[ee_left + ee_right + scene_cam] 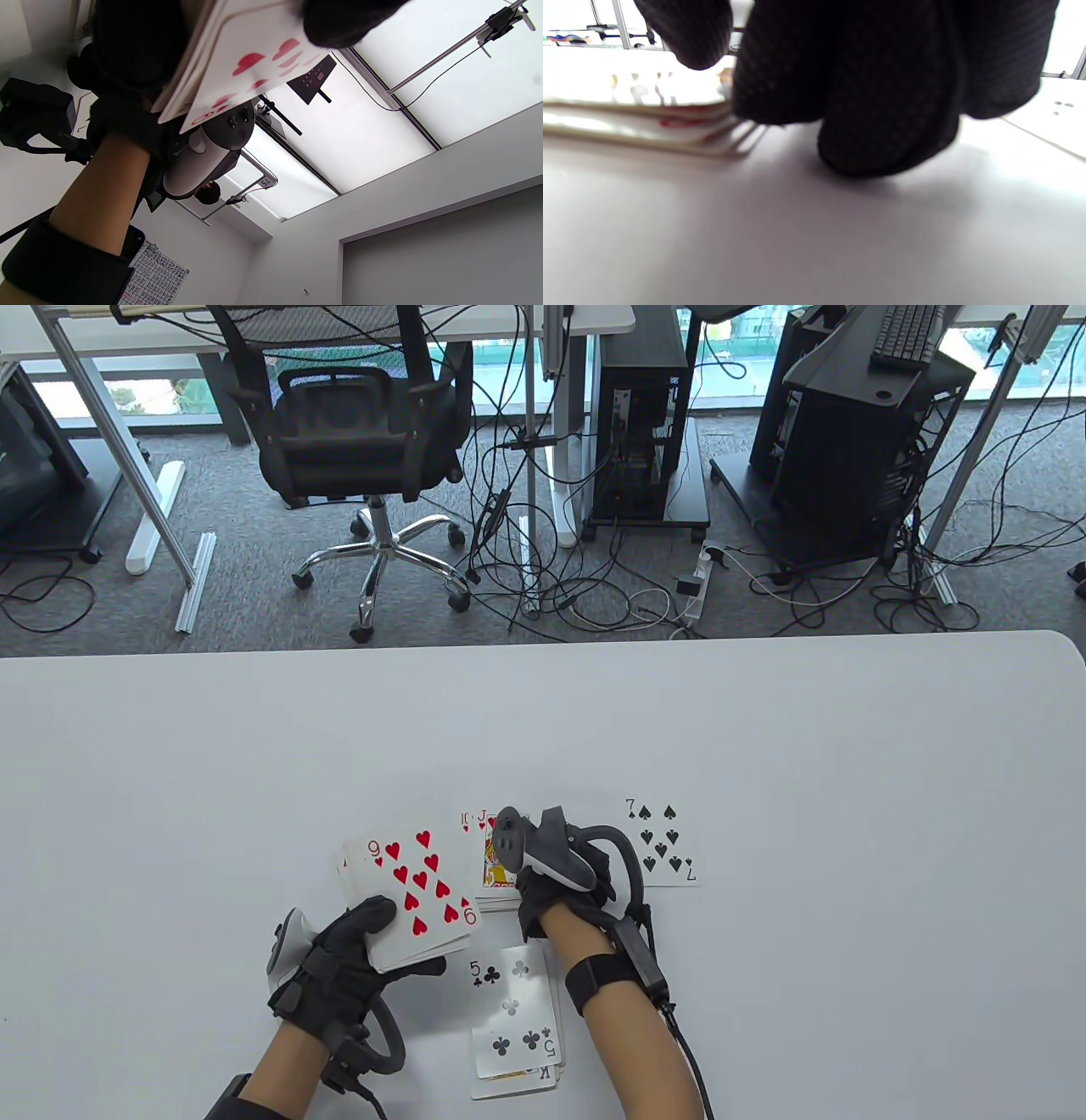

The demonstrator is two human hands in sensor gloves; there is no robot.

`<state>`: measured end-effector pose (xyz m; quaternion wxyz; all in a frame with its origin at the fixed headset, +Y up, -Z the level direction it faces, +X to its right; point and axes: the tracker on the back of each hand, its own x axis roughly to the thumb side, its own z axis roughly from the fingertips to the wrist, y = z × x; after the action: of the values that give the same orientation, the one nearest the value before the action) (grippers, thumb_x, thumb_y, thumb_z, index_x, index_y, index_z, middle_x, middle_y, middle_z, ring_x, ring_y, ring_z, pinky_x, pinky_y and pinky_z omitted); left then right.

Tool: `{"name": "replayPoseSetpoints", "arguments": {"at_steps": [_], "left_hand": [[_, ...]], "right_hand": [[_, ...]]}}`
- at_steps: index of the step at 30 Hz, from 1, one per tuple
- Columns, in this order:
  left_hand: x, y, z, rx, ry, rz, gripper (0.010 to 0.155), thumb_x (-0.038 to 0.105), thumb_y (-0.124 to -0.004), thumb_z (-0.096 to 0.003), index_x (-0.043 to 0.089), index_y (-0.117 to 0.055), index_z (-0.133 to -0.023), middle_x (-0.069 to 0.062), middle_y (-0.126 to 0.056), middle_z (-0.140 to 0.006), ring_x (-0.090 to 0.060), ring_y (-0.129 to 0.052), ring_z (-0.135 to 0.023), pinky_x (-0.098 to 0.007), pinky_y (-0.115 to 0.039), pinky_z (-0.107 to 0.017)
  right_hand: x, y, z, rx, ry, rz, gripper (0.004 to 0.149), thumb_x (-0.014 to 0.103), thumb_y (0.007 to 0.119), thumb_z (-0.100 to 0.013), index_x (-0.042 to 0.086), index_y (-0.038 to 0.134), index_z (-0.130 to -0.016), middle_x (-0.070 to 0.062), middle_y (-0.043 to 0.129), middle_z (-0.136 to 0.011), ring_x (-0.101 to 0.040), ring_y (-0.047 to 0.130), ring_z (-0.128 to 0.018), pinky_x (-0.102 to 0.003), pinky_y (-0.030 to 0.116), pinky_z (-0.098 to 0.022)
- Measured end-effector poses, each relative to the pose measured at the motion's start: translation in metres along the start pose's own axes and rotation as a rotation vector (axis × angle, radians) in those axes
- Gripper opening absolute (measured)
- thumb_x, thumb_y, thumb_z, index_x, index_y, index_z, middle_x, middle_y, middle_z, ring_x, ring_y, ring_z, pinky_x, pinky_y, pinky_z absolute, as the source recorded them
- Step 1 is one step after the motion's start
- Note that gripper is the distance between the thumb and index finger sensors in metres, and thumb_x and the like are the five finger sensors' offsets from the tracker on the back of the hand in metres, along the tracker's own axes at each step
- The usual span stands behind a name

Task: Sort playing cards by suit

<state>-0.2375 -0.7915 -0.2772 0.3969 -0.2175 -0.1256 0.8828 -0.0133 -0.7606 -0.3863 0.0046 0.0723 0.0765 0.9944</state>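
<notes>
Table, white, cards grouped near its 6 o'clock edge.

1. Left hand, black glove w/ tracker: grips the deck face-up, thumb curled over the near corner, fingers under. Top card 9 of hearts. Left wrist view shows the deck's red pips from below, thumb tip on top.

2. Right hand, glove w/ tracker, at 3 o'clock of the deck: lowered onto the red pile (J on top, a 10 peeking behind). Right wrist view: fingertips down on the table just beside the pile's edge; pinch or flat press, cannot tell.

3. Clubs pile, 5 of clubs on top, a K under it, at 6 o'clock of the right hand, beside the forearm.

4. 7 of spades, single card, at 3 o'clock of the right hand, apart from the other piles.

5. Beyond the table's 12 o'clock edge: office chair, PC towers, floor cables.
</notes>
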Motion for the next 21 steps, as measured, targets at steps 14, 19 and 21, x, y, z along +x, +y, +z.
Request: {"name": "replayPoseSetpoints", "arguments": {"at_steps": [14, 19, 21], "left_hand": [[-0.001, 0.001, 0.000, 0.010, 0.013, -0.004, 0.060, 0.041, -0.065, -0.0647, 0.023, -0.033, -0.112, -0.008, -0.051, -0.114, -0.042, -0.071, -0.095, -0.047, -0.083, -0.054], [-0.002, 0.000, 0.001, 0.012, 0.022, -0.003, 0.060, 0.041, -0.065, -0.0647, 0.023, -0.034, -0.112, -0.008, -0.051, -0.114, -0.043, -0.071, -0.094, -0.047, -0.083, -0.054], [-0.003, 0.000, 0.001, 0.011, 0.021, -0.002, 0.060, 0.041, -0.065, -0.0647, 0.023, -0.034, -0.112, -0.009, -0.051, -0.114, -0.043, -0.071, -0.094, -0.047, -0.083, -0.054]], "right_hand": [[0.003, -0.045, 0.054, -0.229, -0.379, -0.808, 0.065, 0.039, 0.058, -0.059, -0.020, 0.067, -0.084, -0.019, 0.093, -0.051, -0.041, 0.095, -0.039, -0.059, 0.078, -0.039], [0.017, -0.045, 0.071, -0.134, -0.476, -0.784, 0.080, 0.050, 0.065, -0.055, -0.022, 0.058, -0.090, -0.024, 0.089, -0.060, -0.046, 0.091, -0.047, -0.063, 0.074, -0.043], [0.024, -0.042, 0.078, -0.122, -0.517, -0.711, 0.084, 0.051, 0.068, -0.054, -0.022, 0.053, -0.093, -0.025, 0.086, -0.065, -0.048, 0.089, -0.052, -0.065, 0.072, -0.045]]}}
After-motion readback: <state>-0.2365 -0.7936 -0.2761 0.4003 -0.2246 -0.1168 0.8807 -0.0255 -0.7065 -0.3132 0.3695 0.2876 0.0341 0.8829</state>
